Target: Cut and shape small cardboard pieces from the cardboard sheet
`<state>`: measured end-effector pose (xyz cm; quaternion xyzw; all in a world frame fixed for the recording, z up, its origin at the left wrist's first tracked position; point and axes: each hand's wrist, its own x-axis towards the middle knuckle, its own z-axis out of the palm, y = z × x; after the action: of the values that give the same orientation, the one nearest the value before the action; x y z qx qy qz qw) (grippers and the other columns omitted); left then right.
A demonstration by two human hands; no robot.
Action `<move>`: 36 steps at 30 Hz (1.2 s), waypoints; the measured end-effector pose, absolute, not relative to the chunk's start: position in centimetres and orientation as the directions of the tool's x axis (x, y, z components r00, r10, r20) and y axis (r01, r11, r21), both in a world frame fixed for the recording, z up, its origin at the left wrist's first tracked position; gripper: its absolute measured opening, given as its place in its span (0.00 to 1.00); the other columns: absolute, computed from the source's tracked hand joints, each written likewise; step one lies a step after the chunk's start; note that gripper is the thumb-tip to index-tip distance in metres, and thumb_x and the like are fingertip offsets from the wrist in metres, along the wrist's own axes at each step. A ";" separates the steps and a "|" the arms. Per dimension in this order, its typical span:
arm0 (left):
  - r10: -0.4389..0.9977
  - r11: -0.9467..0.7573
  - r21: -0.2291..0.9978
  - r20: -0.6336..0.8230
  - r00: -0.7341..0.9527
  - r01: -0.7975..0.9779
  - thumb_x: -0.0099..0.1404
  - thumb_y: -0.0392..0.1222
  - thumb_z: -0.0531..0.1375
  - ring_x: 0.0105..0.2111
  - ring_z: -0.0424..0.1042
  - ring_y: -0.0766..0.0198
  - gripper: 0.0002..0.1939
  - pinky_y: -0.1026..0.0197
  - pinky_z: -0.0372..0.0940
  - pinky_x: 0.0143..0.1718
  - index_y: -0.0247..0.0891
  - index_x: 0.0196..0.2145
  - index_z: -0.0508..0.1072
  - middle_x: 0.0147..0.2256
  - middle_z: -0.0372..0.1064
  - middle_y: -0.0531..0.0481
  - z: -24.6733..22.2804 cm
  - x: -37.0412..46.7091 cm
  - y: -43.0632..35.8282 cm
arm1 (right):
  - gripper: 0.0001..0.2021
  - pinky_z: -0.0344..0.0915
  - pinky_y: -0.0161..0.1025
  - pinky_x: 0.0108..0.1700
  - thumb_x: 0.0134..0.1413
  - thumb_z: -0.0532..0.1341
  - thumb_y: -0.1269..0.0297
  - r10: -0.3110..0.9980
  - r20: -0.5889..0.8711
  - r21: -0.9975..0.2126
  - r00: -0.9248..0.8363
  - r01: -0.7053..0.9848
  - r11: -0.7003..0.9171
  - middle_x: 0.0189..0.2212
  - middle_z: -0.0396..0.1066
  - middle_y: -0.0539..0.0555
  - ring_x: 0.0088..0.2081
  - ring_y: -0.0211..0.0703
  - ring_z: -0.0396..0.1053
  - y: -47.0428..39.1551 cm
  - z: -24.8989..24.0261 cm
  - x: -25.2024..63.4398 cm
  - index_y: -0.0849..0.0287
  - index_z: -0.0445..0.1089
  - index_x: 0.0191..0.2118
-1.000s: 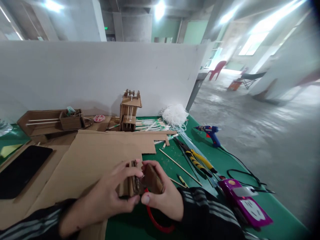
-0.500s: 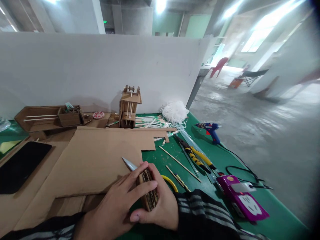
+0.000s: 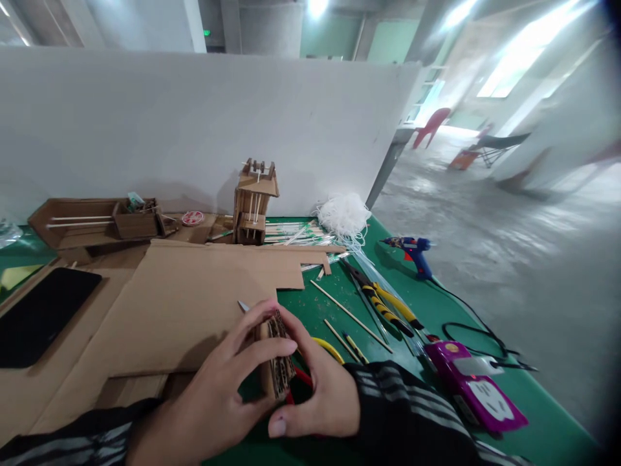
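A small stack of corrugated cardboard pieces (image 3: 282, 370) stands between my hands, its fluted edges facing right. My left hand (image 3: 218, 382) grips it, with fingers over its near face and the thumb at its lower end. My right hand (image 3: 332, 398) curves round the other side; its fingertips touch the top of the stack while its thumb is apart from it below. Under the hands lies what looks like a pair of scissors, mostly hidden: a silver blade tip (image 3: 243, 306), a yellow handle edge (image 3: 330, 348) and a red part (image 3: 301, 377) show.
A large cardboard sheet (image 3: 194, 304) covers the left-middle table. Yellow-black pliers (image 3: 383, 304), wooden sticks (image 3: 352, 316), a blue glue gun (image 3: 411, 252) and a purple power strip (image 3: 473, 388) lie right. A cardboard tower (image 3: 255, 204) and white string (image 3: 343, 217) stand behind; a black phone-like slab (image 3: 46, 317) lies left.
The stack has tilted more upright and shifted slightly left. My right thumb has come away from it, and my left thumb now supports its lower end. More of the blade is covered.
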<state>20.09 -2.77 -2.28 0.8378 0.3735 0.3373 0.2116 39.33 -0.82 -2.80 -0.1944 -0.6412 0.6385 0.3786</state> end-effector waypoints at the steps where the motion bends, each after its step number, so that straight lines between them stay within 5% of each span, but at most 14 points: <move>1: 0.777 -0.619 0.630 0.401 0.485 0.469 0.63 0.35 0.62 0.67 0.50 0.51 0.25 0.46 0.57 0.63 0.51 0.56 0.62 0.68 0.42 0.47 -2.0 19.9 -2.9 | 0.52 0.46 0.52 0.68 0.42 0.75 0.63 0.735 0.232 -0.967 -0.637 -0.232 0.104 0.65 0.55 0.60 0.66 0.52 0.54 -0.7 -2.5 39.6 0.53 0.44 0.68; 6: 0.825 -0.543 0.685 0.326 0.462 0.486 0.64 0.42 0.63 0.67 0.50 0.51 0.24 0.46 0.56 0.63 0.51 0.56 0.62 0.69 0.43 0.46 -2.5 19.3 -3.2 | 0.41 0.52 0.55 0.65 0.45 0.73 0.64 0.794 0.179 -0.981 -0.581 -0.171 0.096 0.62 0.61 0.58 0.62 0.54 0.60 -0.3 -2.7 40.0 0.52 0.55 0.64; 13: 0.877 -0.437 0.735 0.219 0.428 0.519 0.63 0.49 0.63 0.54 0.69 0.56 0.24 0.54 0.67 0.55 0.52 0.56 0.64 0.55 0.67 0.48 -3.2 19.0 -2.6 | 0.39 0.64 0.50 0.58 0.42 0.75 0.59 0.818 0.144 -0.974 -0.557 -0.227 0.017 0.55 0.66 0.56 0.56 0.53 0.66 -0.1 -3.6 39.4 0.49 0.62 0.60; 28: 0.832 -0.478 0.809 0.291 0.473 0.343 0.62 0.42 0.65 0.57 0.64 0.57 0.21 0.56 0.67 0.55 0.56 0.52 0.68 0.59 0.60 0.51 -3.1 19.4 -2.2 | 0.40 0.62 0.50 0.59 0.41 0.75 0.63 0.820 0.237 -0.971 -0.520 -0.116 0.207 0.55 0.55 0.56 0.56 0.53 0.61 -0.1 -3.3 39.8 0.46 0.61 0.62; 36: 0.742 -0.644 0.664 0.420 0.523 0.380 0.64 0.28 0.58 0.60 0.61 0.58 0.28 0.54 0.64 0.58 0.58 0.55 0.64 0.63 0.52 0.52 -2.8 19.4 -2.0 | 0.48 0.56 0.52 0.63 0.41 0.76 0.63 0.791 0.134 -0.956 -0.596 -0.287 -0.054 0.63 0.52 0.56 0.61 0.53 0.60 -0.5 -3.6 39.4 0.43 0.52 0.66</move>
<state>19.42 -1.96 -2.83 0.8344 0.3362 0.3544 0.2553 39.41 -0.46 -3.58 -0.2227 -0.5662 0.6910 0.3902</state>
